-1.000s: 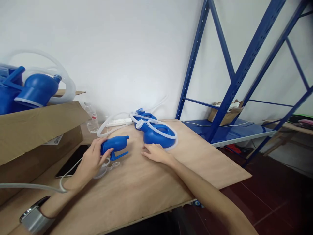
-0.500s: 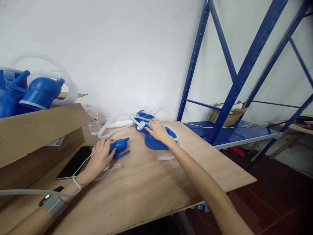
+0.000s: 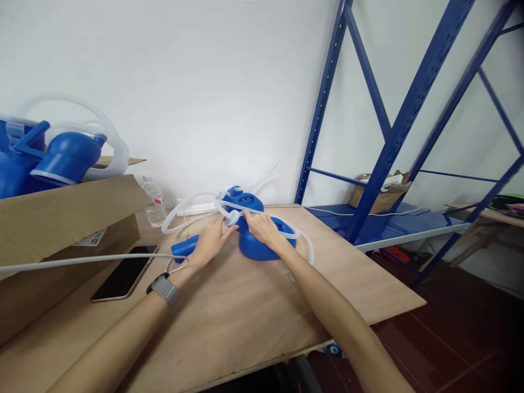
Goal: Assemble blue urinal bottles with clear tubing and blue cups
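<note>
A blue plastic bottle [image 3: 260, 245] with a moulded handle lies on its side on the wooden table, a clear tube [image 3: 303, 240] looped over it. At its neck sits a round white cap [image 3: 232, 218]. My left hand [image 3: 208, 243] has thumb and fingers closed about this cap from the left. From the right, my right hand [image 3: 262, 226] curls its fingers over the bottle's neck, next to the cap; its fingertips are partly hidden. Left of my left hand lies a blue funnel-like piece [image 3: 184, 248], partly covered by that hand. A second blue bottle [image 3: 248, 201] stands just behind.
A cardboard box [image 3: 73, 218] holding blue bottles and tubing fills the left side. Near it are a phone [image 3: 125, 273], a water bottle [image 3: 155, 204] and a power strip [image 3: 198, 209]. A cable crosses my left wrist. A blue metal rack [image 3: 393, 136] stands right.
My left hand has left the small blue piece and moved right to the cap. My right hand stays at the bottle, which has turned slightly; the tube over it has shifted.
</note>
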`<state>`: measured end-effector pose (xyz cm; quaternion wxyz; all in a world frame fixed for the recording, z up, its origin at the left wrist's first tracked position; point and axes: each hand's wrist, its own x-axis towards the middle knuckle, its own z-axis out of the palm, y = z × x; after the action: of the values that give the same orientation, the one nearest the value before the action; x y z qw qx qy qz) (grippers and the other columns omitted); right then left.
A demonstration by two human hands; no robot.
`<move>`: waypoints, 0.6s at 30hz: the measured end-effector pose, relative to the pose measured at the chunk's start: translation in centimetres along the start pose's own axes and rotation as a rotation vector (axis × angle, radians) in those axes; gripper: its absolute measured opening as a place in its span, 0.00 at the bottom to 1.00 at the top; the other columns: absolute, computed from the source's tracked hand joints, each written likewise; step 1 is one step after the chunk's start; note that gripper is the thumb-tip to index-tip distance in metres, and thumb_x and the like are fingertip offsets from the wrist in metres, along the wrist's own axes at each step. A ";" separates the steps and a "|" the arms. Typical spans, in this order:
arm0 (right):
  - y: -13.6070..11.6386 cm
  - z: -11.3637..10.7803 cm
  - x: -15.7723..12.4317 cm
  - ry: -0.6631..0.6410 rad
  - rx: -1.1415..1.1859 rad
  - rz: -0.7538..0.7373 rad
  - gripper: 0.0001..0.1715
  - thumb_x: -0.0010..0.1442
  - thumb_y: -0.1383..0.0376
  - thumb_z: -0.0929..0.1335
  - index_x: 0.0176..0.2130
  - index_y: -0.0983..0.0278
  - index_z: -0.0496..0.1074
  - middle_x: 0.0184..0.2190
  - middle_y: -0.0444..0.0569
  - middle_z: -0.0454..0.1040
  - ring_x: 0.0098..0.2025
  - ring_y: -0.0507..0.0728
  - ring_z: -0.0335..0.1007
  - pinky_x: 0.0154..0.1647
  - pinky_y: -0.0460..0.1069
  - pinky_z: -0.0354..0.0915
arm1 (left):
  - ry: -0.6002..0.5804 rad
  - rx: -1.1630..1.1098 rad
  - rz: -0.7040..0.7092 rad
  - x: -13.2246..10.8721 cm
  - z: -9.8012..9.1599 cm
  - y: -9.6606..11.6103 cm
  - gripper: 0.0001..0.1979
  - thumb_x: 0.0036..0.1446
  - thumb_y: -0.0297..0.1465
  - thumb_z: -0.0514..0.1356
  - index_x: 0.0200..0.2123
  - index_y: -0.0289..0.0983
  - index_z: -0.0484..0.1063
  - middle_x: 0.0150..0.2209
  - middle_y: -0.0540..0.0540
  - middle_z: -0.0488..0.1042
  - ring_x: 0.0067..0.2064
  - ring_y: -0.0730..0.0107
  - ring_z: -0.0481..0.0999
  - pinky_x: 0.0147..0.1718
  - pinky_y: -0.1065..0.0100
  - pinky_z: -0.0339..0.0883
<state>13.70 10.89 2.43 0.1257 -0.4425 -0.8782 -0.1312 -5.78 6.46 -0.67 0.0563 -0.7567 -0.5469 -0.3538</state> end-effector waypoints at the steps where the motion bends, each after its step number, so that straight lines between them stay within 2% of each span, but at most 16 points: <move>1: 0.0 -0.1 -0.1 0.001 -0.001 -0.001 0.23 0.71 0.71 0.58 0.63 0.68 0.62 0.46 0.62 0.81 0.48 0.66 0.79 0.50 0.54 0.68 | -0.012 0.014 -0.003 0.0 0.2 -0.2 0.25 0.72 0.47 0.51 0.57 0.34 0.69 0.45 0.37 0.82 0.46 0.51 0.82 0.43 0.59 0.71; 5: -0.2 -0.3 -0.2 0.005 0.000 -0.004 0.23 0.71 0.72 0.57 0.62 0.67 0.63 0.46 0.62 0.81 0.48 0.65 0.79 0.49 0.53 0.68 | -0.036 0.088 0.017 -0.3 0.7 -0.7 0.19 0.73 0.41 0.51 0.55 0.34 0.71 0.43 0.37 0.83 0.44 0.51 0.83 0.38 0.62 0.69; 9: -0.6 -0.4 -0.3 0.044 0.035 0.006 0.20 0.74 0.68 0.56 0.60 0.66 0.65 0.46 0.60 0.81 0.47 0.65 0.79 0.47 0.53 0.67 | -0.032 0.174 0.025 -0.4 0.7 -0.9 0.15 0.72 0.37 0.54 0.47 0.33 0.75 0.43 0.34 0.83 0.44 0.50 0.83 0.38 0.63 0.68; 11: -0.6 -0.5 -0.5 0.069 0.075 0.029 0.19 0.75 0.66 0.56 0.58 0.65 0.67 0.44 0.59 0.82 0.46 0.64 0.80 0.46 0.52 0.67 | -0.027 0.202 0.030 -0.4 0.5 -0.9 0.15 0.72 0.37 0.54 0.46 0.34 0.75 0.41 0.34 0.83 0.43 0.51 0.83 0.38 0.64 0.67; 14: -0.1 -0.6 -0.8 0.103 0.203 0.024 0.15 0.75 0.63 0.58 0.53 0.64 0.69 0.44 0.55 0.82 0.44 0.62 0.79 0.45 0.51 0.67 | -0.017 0.226 0.046 -0.5 0.0 -1.0 0.16 0.72 0.40 0.55 0.49 0.35 0.75 0.41 0.36 0.83 0.42 0.52 0.82 0.37 0.64 0.67; 18: 0.8 -0.4 -1.0 0.185 0.367 -0.028 0.09 0.72 0.65 0.63 0.49 0.63 0.71 0.48 0.53 0.80 0.50 0.60 0.76 0.52 0.51 0.66 | -0.022 0.241 0.069 -0.5 -0.1 -1.0 0.16 0.72 0.40 0.55 0.45 0.34 0.76 0.40 0.35 0.82 0.41 0.52 0.82 0.37 0.64 0.66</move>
<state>14.99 10.43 2.54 0.2825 -0.3862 -0.8780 -0.0110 -6.78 6.47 -1.21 0.1526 -0.7667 -0.5597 -0.2751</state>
